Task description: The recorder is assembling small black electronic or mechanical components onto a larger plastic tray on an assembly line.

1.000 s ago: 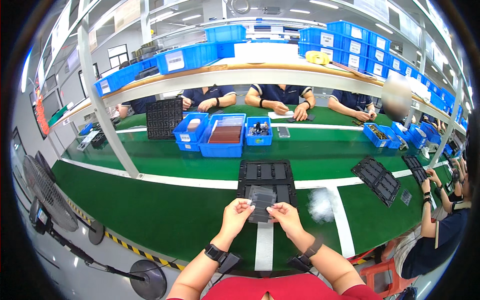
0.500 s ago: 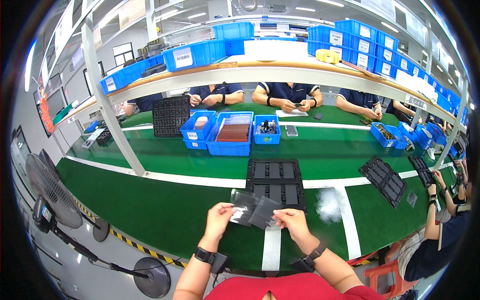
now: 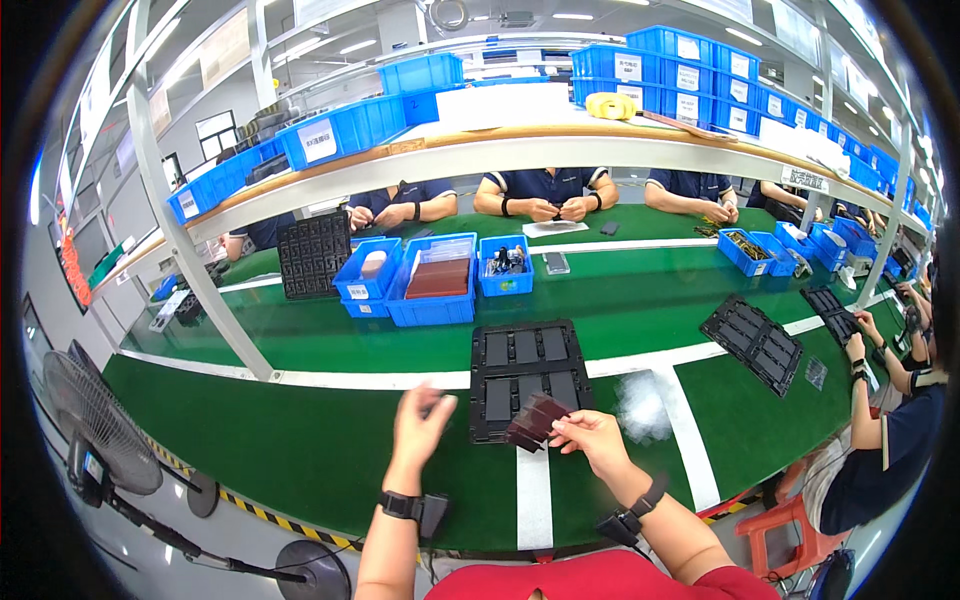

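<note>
My right hand pinches a dark reddish-brown, thin, folded-looking rectangular sheet by its right end. The sheet is tilted over the near edge of a black tray whose slots hold dark flat pieces. My left hand is raised left of the tray, apart from the sheet. Its fingers are smeared by motion, so I cannot tell whether anything is in them. To the right of the tray lies a pale heap of see-through film.
Blue bins with brown sheets and small parts stand beyond the tray. Another black tray lies to the right. A shelf crosses above the green table. Co-workers sit opposite and at right; a fan stands at left.
The clear film and dark sheet held between both hands are no longer seen there. My left hand has moved left, away from the right, which now holds the reddish-brown sheet. The view has shifted slightly.
</note>
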A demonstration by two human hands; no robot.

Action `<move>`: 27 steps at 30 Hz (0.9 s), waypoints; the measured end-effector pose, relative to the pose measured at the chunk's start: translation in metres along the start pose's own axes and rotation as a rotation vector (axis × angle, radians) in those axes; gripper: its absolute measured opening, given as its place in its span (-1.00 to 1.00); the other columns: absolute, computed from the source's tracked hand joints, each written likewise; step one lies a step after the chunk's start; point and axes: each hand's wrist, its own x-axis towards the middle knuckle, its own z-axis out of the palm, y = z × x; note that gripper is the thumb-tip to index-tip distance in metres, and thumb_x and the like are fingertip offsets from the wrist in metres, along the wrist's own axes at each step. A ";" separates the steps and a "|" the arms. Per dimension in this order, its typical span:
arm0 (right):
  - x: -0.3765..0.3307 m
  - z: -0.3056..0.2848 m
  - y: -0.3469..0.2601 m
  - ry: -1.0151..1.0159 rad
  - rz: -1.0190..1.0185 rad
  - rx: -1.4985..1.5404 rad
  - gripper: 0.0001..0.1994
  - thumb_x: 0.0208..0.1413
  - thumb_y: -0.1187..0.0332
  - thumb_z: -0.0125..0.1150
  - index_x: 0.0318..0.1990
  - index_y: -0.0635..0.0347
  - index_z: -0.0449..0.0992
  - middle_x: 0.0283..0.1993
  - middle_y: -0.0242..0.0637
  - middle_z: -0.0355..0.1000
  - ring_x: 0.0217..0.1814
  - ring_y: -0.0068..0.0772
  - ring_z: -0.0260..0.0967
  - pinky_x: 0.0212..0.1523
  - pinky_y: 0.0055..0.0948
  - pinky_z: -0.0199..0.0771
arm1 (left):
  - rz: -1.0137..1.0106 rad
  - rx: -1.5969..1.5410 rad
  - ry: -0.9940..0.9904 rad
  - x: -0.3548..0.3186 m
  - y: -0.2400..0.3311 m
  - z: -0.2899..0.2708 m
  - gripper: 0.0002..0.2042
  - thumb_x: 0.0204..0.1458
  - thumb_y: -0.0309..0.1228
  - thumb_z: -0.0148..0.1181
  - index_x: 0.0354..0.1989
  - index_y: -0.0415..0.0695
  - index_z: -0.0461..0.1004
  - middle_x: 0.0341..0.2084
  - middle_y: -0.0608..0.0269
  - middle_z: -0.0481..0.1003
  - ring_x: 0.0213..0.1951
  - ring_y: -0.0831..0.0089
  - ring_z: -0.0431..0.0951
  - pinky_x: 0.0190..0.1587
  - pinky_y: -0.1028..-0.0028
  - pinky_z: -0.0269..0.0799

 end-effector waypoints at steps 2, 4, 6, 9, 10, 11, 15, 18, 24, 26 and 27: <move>0.006 0.002 0.001 -0.008 0.014 0.019 -0.89 -0.02 0.43 0.18 -0.37 0.31 0.48 -0.41 -0.23 0.47 -0.44 -0.48 0.45 -0.51 -0.64 0.40 | -0.131 -0.511 -0.403 -0.011 0.038 0.037 -0.42 -0.08 -0.49 0.20 0.12 -0.24 0.08 -0.16 0.05 0.42 -0.17 0.43 0.44 -0.09 0.45 0.36; 0.014 0.007 0.004 -0.016 0.019 0.064 -0.88 -0.02 0.43 0.18 -0.37 0.31 0.48 -0.40 -0.22 0.47 -0.44 -0.49 0.45 -0.51 -0.64 0.40 | -0.066 -0.554 -0.413 -0.018 0.044 0.063 -0.39 -0.10 -0.56 0.20 0.14 -0.24 0.06 -0.35 0.17 0.47 -0.30 0.54 0.45 -0.22 0.56 0.35; 0.016 0.007 0.010 0.009 -0.013 -0.027 -0.76 -0.08 0.41 0.25 -0.25 0.34 0.46 -0.35 -0.21 0.47 -0.44 -0.51 0.44 -0.52 -0.64 0.40 | -0.052 -0.455 -0.330 -0.020 0.046 0.069 -0.40 -0.12 -0.62 0.19 0.14 -0.23 0.09 -0.52 0.34 0.44 -0.45 0.67 0.38 -0.37 0.66 0.29; 0.009 0.014 0.003 0.295 -0.583 -0.634 -0.68 -0.17 0.42 0.29 -0.18 0.26 0.46 -0.26 -0.26 0.42 -0.30 -0.46 0.39 -0.44 -0.53 0.44 | -0.027 -0.395 -0.362 -0.023 0.036 0.065 -0.49 -0.12 -0.60 0.20 0.07 -0.25 0.19 -0.57 0.36 0.42 -0.47 0.68 0.38 -0.36 0.65 0.30; 0.011 0.011 -0.001 0.298 -0.873 -0.890 -0.70 -0.20 0.42 0.28 -0.22 0.22 0.48 -0.28 -0.27 0.40 -0.25 -0.30 0.36 -0.31 -0.41 0.42 | -0.004 -0.394 -0.374 -0.024 0.032 0.063 -0.49 -0.12 -0.61 0.20 0.06 -0.25 0.20 -0.58 0.37 0.41 -0.47 0.68 0.38 -0.36 0.66 0.30; 0.011 0.015 -0.007 0.244 -0.909 -0.936 -0.71 -0.20 0.42 0.28 -0.24 0.23 0.48 -0.27 -0.26 0.39 -0.25 -0.27 0.35 -0.28 -0.38 0.39 | -0.021 -0.390 -0.385 -0.027 0.030 0.060 -0.50 -0.12 -0.60 0.20 0.05 -0.24 0.22 -0.58 0.38 0.41 -0.46 0.68 0.39 -0.34 0.66 0.30; 0.009 0.021 -0.013 0.098 -0.974 -1.128 -0.75 -0.15 0.32 0.24 -0.28 0.23 0.50 -0.36 -0.32 0.39 -0.31 -0.34 0.32 -0.24 -0.36 0.21 | 0.037 -0.375 -0.446 -0.032 0.039 0.057 -0.47 -0.13 -0.60 0.20 0.08 -0.22 0.20 -0.56 0.36 0.42 -0.43 0.67 0.41 -0.26 0.64 0.32; 0.003 0.023 -0.012 0.098 -0.904 -1.112 -0.74 -0.15 0.27 0.25 -0.30 0.22 0.51 -0.38 -0.34 0.41 -0.31 -0.36 0.33 -0.19 -0.33 0.18 | 0.053 -0.333 -0.444 -0.032 0.039 0.056 -0.41 -0.14 -0.64 0.19 0.13 -0.23 0.12 -0.52 0.36 0.40 -0.41 0.66 0.40 -0.27 0.65 0.33; 0.009 0.024 -0.008 0.058 -0.764 -1.031 -0.77 -0.18 0.25 0.30 -0.36 0.16 0.56 -0.40 -0.35 0.46 -0.31 -0.44 0.38 -0.14 -0.43 0.15 | 0.091 -0.316 -0.561 -0.029 0.037 0.057 -0.38 -0.10 -0.55 0.20 0.17 -0.14 0.08 -0.55 0.37 0.45 -0.40 0.63 0.43 -0.12 0.56 0.27; 0.011 0.023 -0.009 0.016 -0.688 -0.924 -0.75 -0.17 0.20 0.29 -0.42 0.20 0.56 -0.42 -0.31 0.47 -0.36 -0.37 0.41 -0.20 -0.39 0.25 | 0.097 -0.298 -0.573 -0.027 0.037 0.056 -0.38 -0.11 -0.54 0.20 0.18 -0.11 0.08 -0.55 0.38 0.45 -0.39 0.64 0.44 -0.09 0.54 0.26; 0.011 0.023 -0.009 0.009 -0.689 -0.923 -0.75 -0.17 0.20 0.29 -0.42 0.20 0.56 -0.42 -0.31 0.47 -0.36 -0.37 0.41 -0.20 -0.39 0.25 | 0.114 -0.287 -0.580 -0.028 0.040 0.055 -0.37 -0.12 -0.58 0.20 0.18 -0.15 0.07 -0.54 0.38 0.43 -0.39 0.66 0.42 -0.14 0.57 0.28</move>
